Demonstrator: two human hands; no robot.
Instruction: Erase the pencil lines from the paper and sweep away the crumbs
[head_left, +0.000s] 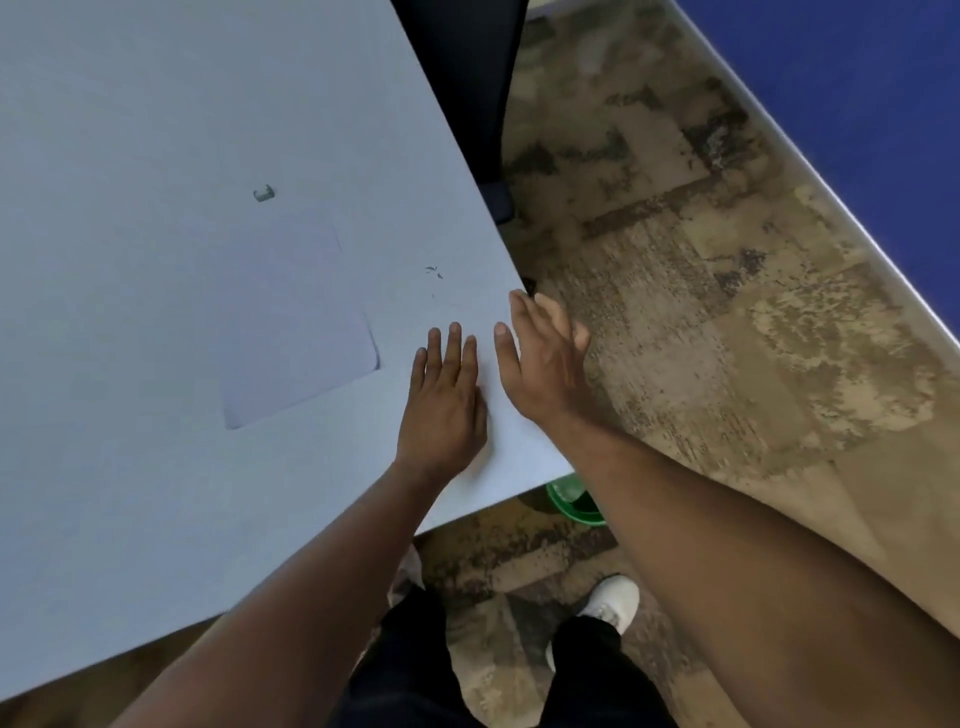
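Observation:
A white sheet of paper (293, 317) lies flat on the pale table (156, 104), and I see no pencil lines on it. A small eraser (264, 193) sits just beyond the paper's far corner. A few dark crumbs (434, 272) lie on the table between the paper and the right edge. My left hand (442, 400) rests flat on the table, fingers straight, to the right of the paper. My right hand (540, 358) is open at the table's right edge, fingers straight and partly over the edge, just short of the crumbs. Neither hand holds anything.
A dark chair (467, 78) stands beyond the table's right edge. A green bucket (574, 501) shows under the table's near corner. Patterned carpet (701, 312) covers the floor, and a blue partition (857, 78) runs at the far right. My legs and white shoes are below.

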